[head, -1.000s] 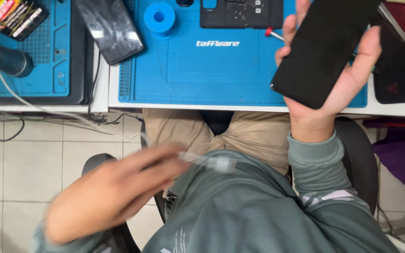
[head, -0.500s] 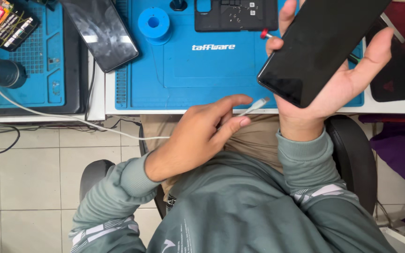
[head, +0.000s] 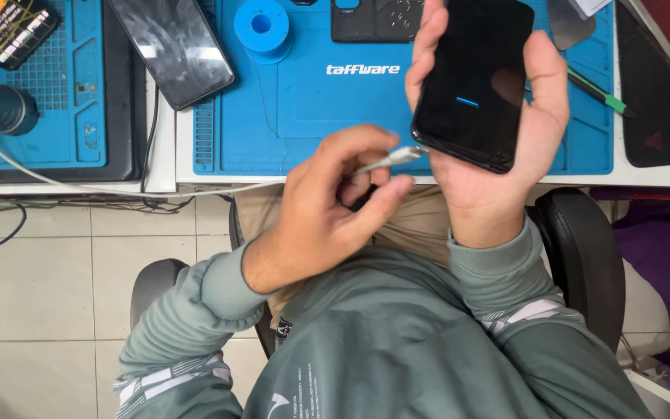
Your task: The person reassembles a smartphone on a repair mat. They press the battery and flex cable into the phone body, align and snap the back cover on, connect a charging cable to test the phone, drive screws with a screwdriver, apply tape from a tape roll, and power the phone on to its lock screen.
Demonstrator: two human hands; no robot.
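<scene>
While the right hand cradles a slim, slippery, fragile black glass smartphone by its edges, the left hand pinches a stiff white cable plug at its base.

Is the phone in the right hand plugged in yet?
Looks plugged in. The left hand pinches the white cable plug right at the bottom edge of the black phone held by the right hand; a small blue bar glows on its screen.

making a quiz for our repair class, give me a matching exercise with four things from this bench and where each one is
Things:
1. black phone
2. white cable plug
3. blue spool
4. second dark phone

Places:
A. lying across the gap between the two blue mats
B. pinched in the left hand
C. held in the right hand
D. standing on the blue mat

Pairs: 1-C, 2-B, 3-D, 4-A
</scene>
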